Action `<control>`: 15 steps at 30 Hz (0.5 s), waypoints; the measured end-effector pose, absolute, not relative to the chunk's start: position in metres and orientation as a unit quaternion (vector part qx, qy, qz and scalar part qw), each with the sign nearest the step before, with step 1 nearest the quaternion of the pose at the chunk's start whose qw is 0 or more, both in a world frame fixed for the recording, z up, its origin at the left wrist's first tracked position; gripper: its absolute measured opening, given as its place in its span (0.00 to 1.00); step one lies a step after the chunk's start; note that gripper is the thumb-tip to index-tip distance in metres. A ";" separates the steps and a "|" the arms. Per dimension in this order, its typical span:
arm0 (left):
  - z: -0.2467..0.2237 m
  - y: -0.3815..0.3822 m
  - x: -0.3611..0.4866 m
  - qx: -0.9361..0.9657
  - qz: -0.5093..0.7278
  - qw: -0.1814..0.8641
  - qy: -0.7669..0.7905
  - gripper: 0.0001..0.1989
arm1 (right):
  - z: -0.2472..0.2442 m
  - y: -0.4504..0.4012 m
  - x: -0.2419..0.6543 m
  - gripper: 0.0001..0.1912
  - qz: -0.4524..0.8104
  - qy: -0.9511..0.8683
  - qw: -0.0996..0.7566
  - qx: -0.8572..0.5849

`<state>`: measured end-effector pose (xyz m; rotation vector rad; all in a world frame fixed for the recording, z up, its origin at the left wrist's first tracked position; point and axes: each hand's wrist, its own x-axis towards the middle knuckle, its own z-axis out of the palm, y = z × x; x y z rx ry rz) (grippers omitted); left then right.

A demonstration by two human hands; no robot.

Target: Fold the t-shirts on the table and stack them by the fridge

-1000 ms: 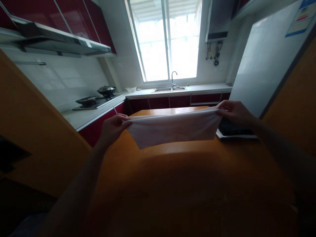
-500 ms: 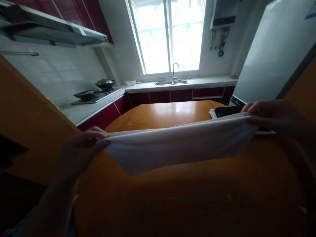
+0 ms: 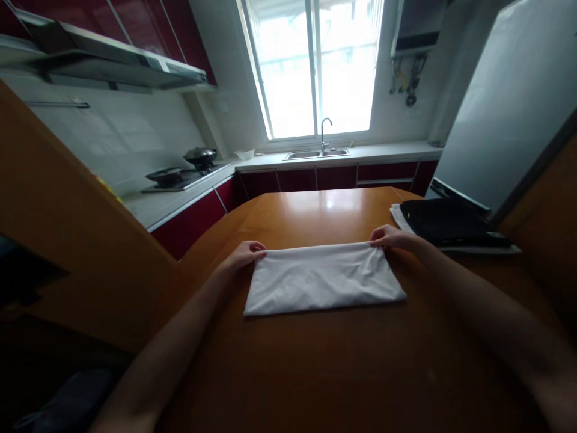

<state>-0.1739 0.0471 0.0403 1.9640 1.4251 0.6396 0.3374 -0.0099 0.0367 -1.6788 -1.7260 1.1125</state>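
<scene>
Lowered onto wooden table (image 3: 315, 355) since the earlier frame: one white cloth (image 3: 322, 278), folded, lying nearly flat. Progress: laying-down apparently done; release outstanding. Left hand (image 3: 242, 255): fingertips pinching far left corner. Right hand (image 3: 393, 237): likewise, far right corner.

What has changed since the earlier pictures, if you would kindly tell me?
The white cloth, held stretched in the air before, has come down and now lies on the wooden table. The left hand and right hand have lowered with it, still pinching its far corners. The black stack stays at the right.
</scene>
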 end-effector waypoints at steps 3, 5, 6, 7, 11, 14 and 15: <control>0.042 0.058 -0.173 0.769 0.199 0.257 0.551 0.27 | 0.038 -0.005 0.336 0.23 0.320 -0.669 0.201 -0.640; 0.043 0.055 -0.165 0.783 0.189 0.163 0.570 0.30 | 0.045 -0.012 0.324 0.19 0.187 -0.691 0.188 -0.673; 0.042 0.050 -0.157 0.788 0.195 0.112 0.574 0.31 | 0.047 -0.019 0.313 0.18 0.118 -0.694 0.195 -0.682; 0.040 0.041 -0.147 0.795 0.202 0.070 0.568 0.32 | 0.048 -0.027 0.298 0.19 0.058 -0.696 0.211 -0.683; 0.017 -0.008 -0.104 0.851 0.161 0.036 0.498 0.32 | 0.032 -0.072 0.228 0.28 0.004 -0.756 0.236 -0.611; 0.002 -0.036 -0.090 0.862 0.097 0.044 0.495 0.33 | 0.006 -0.097 0.203 0.35 0.047 -0.771 0.162 -0.615; 0.000 -0.040 -0.090 0.860 0.084 0.045 0.501 0.34 | 0.000 -0.101 0.203 0.37 0.062 -0.765 0.142 -0.625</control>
